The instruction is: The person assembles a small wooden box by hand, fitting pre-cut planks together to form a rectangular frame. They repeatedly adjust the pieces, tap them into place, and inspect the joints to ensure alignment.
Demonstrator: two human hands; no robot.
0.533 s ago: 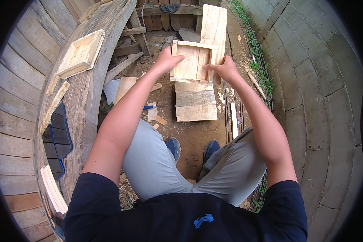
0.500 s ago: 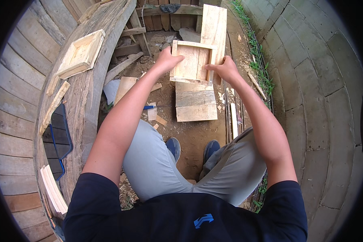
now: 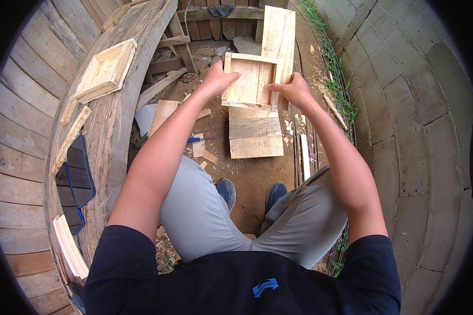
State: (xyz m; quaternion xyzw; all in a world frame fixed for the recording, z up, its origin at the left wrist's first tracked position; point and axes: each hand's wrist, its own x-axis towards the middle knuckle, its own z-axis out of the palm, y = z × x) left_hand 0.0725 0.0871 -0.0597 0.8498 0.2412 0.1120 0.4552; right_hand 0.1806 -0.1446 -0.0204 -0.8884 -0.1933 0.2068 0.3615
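Between my two hands is a shallow wooden tray (image 3: 251, 84), a pale square with low raised sides. My left hand (image 3: 219, 79) grips its left side, thumb over the rim and fingers hidden beneath. On the opposite side my right hand (image 3: 294, 90) holds the rim, its thumb reaching inside. Below the tray stands a wooden block or stool of planks (image 3: 256, 137); whether they touch I cannot tell. A long pale board (image 3: 278, 32) extends behind the tray. Left of the block, a blue-handled tool (image 3: 195, 139) with a thin shaft lies on the ground.
A second wooden tray (image 3: 106, 69) rests on the thick timber bench (image 3: 108, 126) at left, near wood strips (image 3: 70, 245) and a dark blue-edged object (image 3: 79, 176). Wood scraps (image 3: 209, 156) and shavings litter the dirt. A block wall (image 3: 420, 131) rises at right.
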